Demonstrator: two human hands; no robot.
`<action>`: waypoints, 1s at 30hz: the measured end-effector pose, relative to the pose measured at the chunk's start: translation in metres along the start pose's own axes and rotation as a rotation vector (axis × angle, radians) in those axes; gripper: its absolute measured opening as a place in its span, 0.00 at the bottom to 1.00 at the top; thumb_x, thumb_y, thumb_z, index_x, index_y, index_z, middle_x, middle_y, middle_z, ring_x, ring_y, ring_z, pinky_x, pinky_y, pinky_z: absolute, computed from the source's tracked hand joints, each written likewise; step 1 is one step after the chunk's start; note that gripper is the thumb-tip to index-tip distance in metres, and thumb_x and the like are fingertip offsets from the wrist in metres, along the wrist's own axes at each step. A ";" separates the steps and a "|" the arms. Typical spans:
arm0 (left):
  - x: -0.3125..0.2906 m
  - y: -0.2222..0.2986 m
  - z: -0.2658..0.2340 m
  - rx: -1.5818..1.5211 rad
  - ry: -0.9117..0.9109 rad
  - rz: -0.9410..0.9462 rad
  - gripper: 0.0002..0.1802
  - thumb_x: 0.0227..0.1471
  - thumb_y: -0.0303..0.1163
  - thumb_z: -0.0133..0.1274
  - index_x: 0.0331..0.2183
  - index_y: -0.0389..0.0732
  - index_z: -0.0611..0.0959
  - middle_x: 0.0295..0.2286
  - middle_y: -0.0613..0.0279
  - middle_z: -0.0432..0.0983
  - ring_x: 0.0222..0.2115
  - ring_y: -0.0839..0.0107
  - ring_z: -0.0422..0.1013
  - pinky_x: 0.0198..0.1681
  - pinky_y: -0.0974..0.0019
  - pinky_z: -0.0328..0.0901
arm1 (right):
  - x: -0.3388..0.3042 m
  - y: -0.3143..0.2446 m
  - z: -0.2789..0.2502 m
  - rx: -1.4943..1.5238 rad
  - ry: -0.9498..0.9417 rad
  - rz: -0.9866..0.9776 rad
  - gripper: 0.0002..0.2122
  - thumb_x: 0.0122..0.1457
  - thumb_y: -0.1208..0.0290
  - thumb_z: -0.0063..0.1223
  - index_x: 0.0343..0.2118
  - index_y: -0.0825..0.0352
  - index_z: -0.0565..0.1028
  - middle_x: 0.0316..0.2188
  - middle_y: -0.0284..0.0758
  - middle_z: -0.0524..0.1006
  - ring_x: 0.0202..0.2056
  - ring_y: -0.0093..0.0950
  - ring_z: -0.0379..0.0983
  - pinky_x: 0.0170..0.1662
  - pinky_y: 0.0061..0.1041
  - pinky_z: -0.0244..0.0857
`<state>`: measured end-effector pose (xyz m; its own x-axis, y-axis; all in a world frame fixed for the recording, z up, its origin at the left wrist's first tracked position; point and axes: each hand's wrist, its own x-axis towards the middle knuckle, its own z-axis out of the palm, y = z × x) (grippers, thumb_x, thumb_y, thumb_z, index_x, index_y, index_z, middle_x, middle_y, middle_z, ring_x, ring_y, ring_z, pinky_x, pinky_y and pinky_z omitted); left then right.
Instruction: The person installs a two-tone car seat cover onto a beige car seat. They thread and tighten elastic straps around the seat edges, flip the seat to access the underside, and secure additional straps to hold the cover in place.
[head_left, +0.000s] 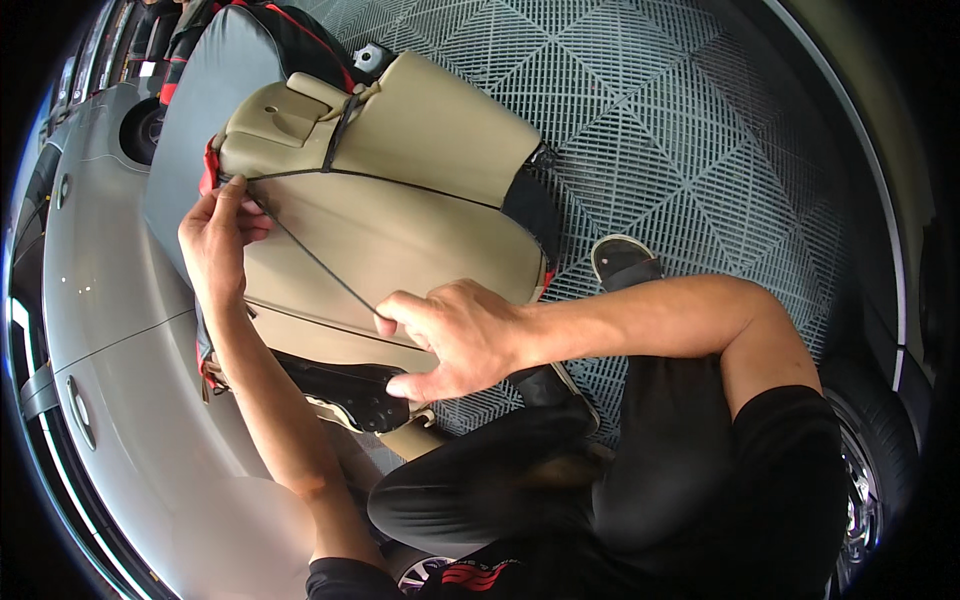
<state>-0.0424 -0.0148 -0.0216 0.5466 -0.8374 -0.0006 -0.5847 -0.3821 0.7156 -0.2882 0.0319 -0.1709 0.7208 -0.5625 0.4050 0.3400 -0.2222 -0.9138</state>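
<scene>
A beige car seat (390,245) lies on the floor in front of me. A thin black cord (315,257) runs slantwise over it, taut between my hands. My left hand (215,235) pinches the cord at the seat's left edge, beside a bit of red fabric (210,165). My right hand (455,335) grips the other end in curled fingers, with its thumb held apart below. Another dark cord (420,187) lies along the seam across the seat. A black strap (345,132) goes round the beige armrest (270,115).
A silver car (110,290) stands close on my left. The floor is grey slatted tiles (590,110). Behind the seat is a grey padded piece (215,80) with red-and-black fabric. A black seat bracket (350,385) sticks out near my knees. A car wheel (870,440) is at my right.
</scene>
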 end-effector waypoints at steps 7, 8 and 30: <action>0.000 -0.008 -0.001 -0.061 0.031 -0.008 0.16 0.61 0.38 0.59 0.28 0.34 0.83 0.22 0.63 0.77 0.20 0.76 0.73 0.25 0.74 0.67 | 0.002 0.002 -0.001 0.006 -0.021 0.007 0.24 0.50 0.59 0.69 0.43 0.67 0.69 0.13 0.31 0.67 0.15 0.30 0.68 0.22 0.32 0.62; 0.000 -0.012 -0.002 -0.054 0.018 0.016 0.16 0.62 0.38 0.59 0.28 0.34 0.83 0.22 0.64 0.76 0.20 0.77 0.72 0.25 0.75 0.65 | 0.001 0.003 -0.003 -0.016 -0.043 0.037 0.23 0.51 0.60 0.68 0.43 0.67 0.69 0.12 0.31 0.67 0.15 0.29 0.68 0.22 0.32 0.62; -0.008 -0.011 0.002 -0.305 0.014 -0.048 0.12 0.60 0.36 0.58 0.27 0.39 0.82 0.19 0.72 0.71 0.16 0.83 0.59 0.20 0.76 0.53 | 0.138 -0.009 -0.043 -0.562 0.144 -0.137 0.18 0.60 0.59 0.61 0.47 0.67 0.77 0.43 0.42 0.76 0.44 0.44 0.78 0.46 0.43 0.73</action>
<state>-0.0421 -0.0047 -0.0310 0.5788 -0.8149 -0.0315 -0.3521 -0.2845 0.8917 -0.2180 -0.0783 -0.1086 0.5902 -0.5926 0.5482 0.0243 -0.6657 -0.7458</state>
